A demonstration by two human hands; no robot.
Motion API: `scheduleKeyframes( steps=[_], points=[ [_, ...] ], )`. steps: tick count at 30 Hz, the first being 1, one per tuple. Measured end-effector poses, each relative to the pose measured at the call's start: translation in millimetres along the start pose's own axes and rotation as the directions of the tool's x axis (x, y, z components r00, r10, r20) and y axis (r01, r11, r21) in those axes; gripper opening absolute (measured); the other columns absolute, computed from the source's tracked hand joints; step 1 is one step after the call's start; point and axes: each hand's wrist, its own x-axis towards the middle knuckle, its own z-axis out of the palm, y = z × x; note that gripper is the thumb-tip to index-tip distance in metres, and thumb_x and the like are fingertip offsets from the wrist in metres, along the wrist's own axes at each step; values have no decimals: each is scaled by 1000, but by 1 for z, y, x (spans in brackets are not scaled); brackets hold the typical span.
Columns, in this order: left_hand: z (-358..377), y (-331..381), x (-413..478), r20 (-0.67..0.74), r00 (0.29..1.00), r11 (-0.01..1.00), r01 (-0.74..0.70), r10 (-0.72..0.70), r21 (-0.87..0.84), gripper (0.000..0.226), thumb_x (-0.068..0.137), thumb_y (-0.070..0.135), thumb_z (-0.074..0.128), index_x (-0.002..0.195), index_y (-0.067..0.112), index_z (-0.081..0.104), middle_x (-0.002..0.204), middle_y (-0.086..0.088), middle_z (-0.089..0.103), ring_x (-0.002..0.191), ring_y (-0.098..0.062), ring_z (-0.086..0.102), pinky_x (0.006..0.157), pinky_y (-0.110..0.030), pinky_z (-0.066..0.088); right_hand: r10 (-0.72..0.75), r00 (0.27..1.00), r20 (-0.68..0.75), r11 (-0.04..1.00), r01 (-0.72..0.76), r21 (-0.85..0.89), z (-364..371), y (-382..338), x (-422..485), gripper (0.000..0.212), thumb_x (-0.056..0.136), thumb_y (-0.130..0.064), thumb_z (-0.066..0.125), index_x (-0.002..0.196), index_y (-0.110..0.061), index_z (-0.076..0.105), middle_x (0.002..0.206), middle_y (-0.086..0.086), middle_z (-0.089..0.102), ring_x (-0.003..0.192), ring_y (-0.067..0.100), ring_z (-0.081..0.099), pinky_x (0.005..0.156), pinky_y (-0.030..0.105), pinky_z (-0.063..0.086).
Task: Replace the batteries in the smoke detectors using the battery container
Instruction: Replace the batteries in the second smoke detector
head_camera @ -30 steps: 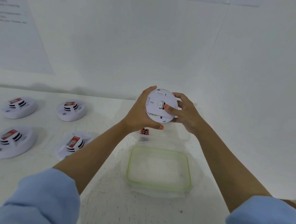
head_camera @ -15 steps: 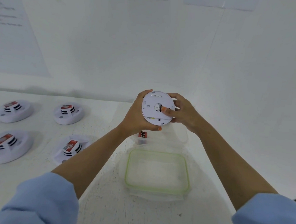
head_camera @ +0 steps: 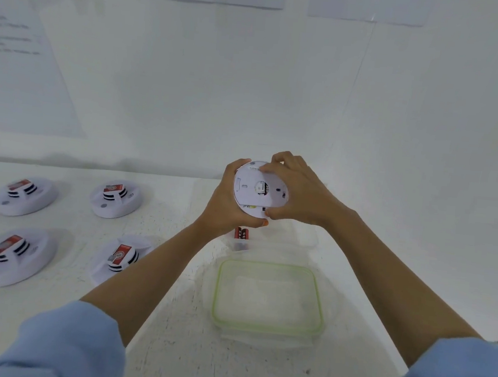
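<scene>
Right hand shifted from backplate centre to smoke detector rim, left hand gripping opposite edge, above battery container.

We see four detectors crowding the table's left | lid and batteries block the centre under our arms | bare table near us

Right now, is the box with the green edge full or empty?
Empty: the green-rimmed box shows only its clear bottom. Batteries stand behind it.
</scene>
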Motion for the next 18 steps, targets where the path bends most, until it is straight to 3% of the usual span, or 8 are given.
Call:
scheduleKeyframes(
  steps=[6,9,18],
  points=[
    [0,0,0,16,1000,1000,0,-1,24,98,41,33,77,127,20,32,121,19,44,107,11,49,84,-6,41,-37,997,60,999,37,-3,-6,-5,6,65,66,-27,78,121,-9,49,112,3,47,99,17,44,78,22,36],
    [-1,0,-1,30,1000,1000,9,-9,8,93,40,32,78,121,31,33,121,16,45,106,10,50,84,-8,43,-33,997,74,998,37,-53,-5,-6,9,65,61,-27,80,116,-8,51,109,5,49,97,20,47,80,25,40],
    [-4,-3,-1,80,996,998,50,-49,-23,98,39,29,81,124,29,32,119,16,48,104,7,52,81,-11,48,-59,994,94,990,70,-119,-2,-4,12,68,55,-29,82,112,-6,52,105,5,51,93,21,49,81,30,42]
  ],
)
